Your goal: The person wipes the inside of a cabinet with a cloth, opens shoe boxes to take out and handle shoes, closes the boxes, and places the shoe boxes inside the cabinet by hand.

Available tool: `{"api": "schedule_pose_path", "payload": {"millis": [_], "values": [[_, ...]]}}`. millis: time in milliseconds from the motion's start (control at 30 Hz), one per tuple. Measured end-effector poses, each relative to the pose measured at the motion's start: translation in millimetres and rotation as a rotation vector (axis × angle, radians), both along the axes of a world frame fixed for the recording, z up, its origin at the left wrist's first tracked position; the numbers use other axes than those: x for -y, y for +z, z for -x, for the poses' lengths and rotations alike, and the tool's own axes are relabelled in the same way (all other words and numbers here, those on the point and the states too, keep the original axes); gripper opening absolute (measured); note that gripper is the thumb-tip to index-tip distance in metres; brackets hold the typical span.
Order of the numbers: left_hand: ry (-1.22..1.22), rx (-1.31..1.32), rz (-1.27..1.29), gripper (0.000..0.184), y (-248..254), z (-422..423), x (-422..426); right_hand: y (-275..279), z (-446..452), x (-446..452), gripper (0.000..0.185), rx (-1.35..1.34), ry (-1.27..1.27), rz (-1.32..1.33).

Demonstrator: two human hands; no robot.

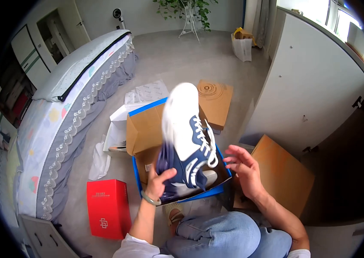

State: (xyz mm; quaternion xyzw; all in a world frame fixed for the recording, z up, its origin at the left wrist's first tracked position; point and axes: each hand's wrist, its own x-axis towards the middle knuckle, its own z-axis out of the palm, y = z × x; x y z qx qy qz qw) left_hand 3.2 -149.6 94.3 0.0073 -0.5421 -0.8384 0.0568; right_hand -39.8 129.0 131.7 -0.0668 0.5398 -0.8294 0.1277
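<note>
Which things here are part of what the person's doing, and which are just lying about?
Seemingly in use:
shoe, in the left hand
blue box, beneath it

Probably lying about:
red box
ringed box
plant
bag

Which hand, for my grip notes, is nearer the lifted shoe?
Left: the left hand grips the shoe near its heel; the right hand is apart, to the shoe's right.

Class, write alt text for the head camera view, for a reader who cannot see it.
A person's left hand holds a white and navy lace-up shoe above an open blue-edged cardboard box; the right hand is raised beside it, fingers spread. A red box sits on the grey floor, near a bed.
</note>
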Motion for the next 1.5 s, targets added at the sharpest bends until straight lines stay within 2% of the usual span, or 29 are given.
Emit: {"api": "schedule_pose_path", "payload": {"millis": [67, 100, 167, 300, 367, 467, 500, 567, 667, 733, 800, 833, 867, 933, 967, 1000, 1067, 1100, 1133, 1200, 1233, 1267, 1333, 1433, 1467, 1500], "values": [[0.128, -0.074, 0.386, 0.087, 24.9, 5.7, 23.7, -9.8, 3.9, -6.2, 0.044, 0.056, -0.074, 0.042], [0.131, -0.107, 0.498, 0.09, 29.7, 9.5, 39.3, -8.8, 3.9, -5.4, 0.036, 0.111, -0.126, 0.079], [0.103, -0.168, 0.677, 0.095, 38.2, 13.2, 67.2, -14.1, 4.8, -6.6, 0.033, 0.154, -0.15, 0.08], [-0.087, -0.162, 0.734, 0.094, 43.2, 20.9, 102.2, -20.3, 3.7, -1.8, 0.027, 0.219, -0.173, 0.063], [-0.24, -0.174, 0.957, 0.09, 37.0, 32.7, 113.1, -24.1, 2.3, 0.0, 0.027, 0.24, -0.16, 0.057], [-0.444, 0.009, 0.945, 0.088, 30.0, 51.4, 115.6, -26.8, 2.0, 0.6, 0.027, 0.245, -0.145, 0.05], [-0.444, 0.009, 0.945, 0.088, 27.0, 60.1, 117.9, -27.3, 1.8, 0.2, 0.027, 0.245, -0.142, 0.044], [-0.554, 0.128, 0.755, 0.089, 25.0, 76.3, 122.8, -28.3, 0.9, 0.8, 0.026, 0.248, -0.138, 0.037], [-0.661, 0.212, 0.785, 0.09, 33.7, 91.3, 129.9, -30.5, 1.5, 1.9, 0.025, 0.255, -0.115, 0.024], [-0.641, 0.218, 0.758, 0.091, 33.4, 87.5, 129.3, -32.5, 0.2, 2.9, 0.026, 0.235, -0.058, -0.02], [-0.579, 0.095, 0.694, 0.094, 24.2, 78.8, 129.9, -31.5, 0.0, 4.2, 0.027, 0.253, 0.013, -0.051], [-0.583, 0.115, 0.612, 0.103, 18.0, 73.6, 129.6, -31.6, -1.5, 5.4, 0.027, 0.274, 0.081, -0.083], [-0.588, 0.116, 0.612, 0.103, 9.1, 66.4, 126.1, -32.8, -2.9, 6.9, 0.027, 0.276, 0.077, -0.082], [-0.391, 0.048, 0.206, 0.109, -12.3, 47.9, 110.4, -36.1, -5.6, 12.2, 0.035, 0.241, 0.229, -0.183], [-0.337, 0.054, 0.089, 0.113, -23.6, 39.4, 95.1, -38.3, -7.9, 15.3, 0.051, 0.169, 0.301, -0.195], [-0.35, 0.118, -0.049, 0.112, -30.7, 29.4, 80.1, -27.6, -11.7, 16.9, 0.078, 0.217, 0.41, -0.153], [-0.408, 0.075, -0.221, 0.109, -54.5, 16.0, 44.7, -34.5, -22.0, 22.4, 0.097, 0.065, 0.458, -0.141], [-0.431, 0.062, -0.148, 0.111, -48.7, 12.7, 23.7, -25.7, -22.1, 27.2, 0.105, -0.036, 0.521, -0.096], [-0.479, 0.063, 0.026, 0.112, -53.0, 12.8, 11.2, -26.7, -23.2, 25.7, 0.103, -0.072, 0.505, -0.219], [-0.517, 0.07, -0.012, 0.112, -41.5, 12.9, -8.5, -27.9, -19.5, 15.0, 0.093, 0.061, 0.392, -0.227], [-0.555, -0.038, 0.252, 0.114, -36.3, 20.6, -4.7, -31.3, -18.0, 9.8, 0.079, 0.171, 0.322, -0.1], [-0.456, -0.091, 0.471, 0.12, -37.1, 20.2, -0.3, -28.5, -15.0, 5.9, 0.072, 0.219, 0.221, -0.014], [-0.245, -0.165, 0.423, 0.127, -28.1, 17.1, 9.5, -37.6, -6.7, 2.2, 0.07, 0.08, 0.109, -0.148], [0.254, -0.41, 0.842, 0.134, 20.2, 17.3, 23.7, -21.8, -0.2, 3.8, 0.065, -0.085, 0.039, -0.302], [0.347, -0.512, 1.104, 0.124, 34.5, 17.2, 31.9, -18.6, 1.5, 3.2, 0.064, -0.144, 0.023, -0.376], [0.21, -0.475, 1.217, 0.117, 47.8, 17.2, 36.6, -16.7, 3.0, 3.0, 0.062, -0.266, 0.027, -0.419]]}}
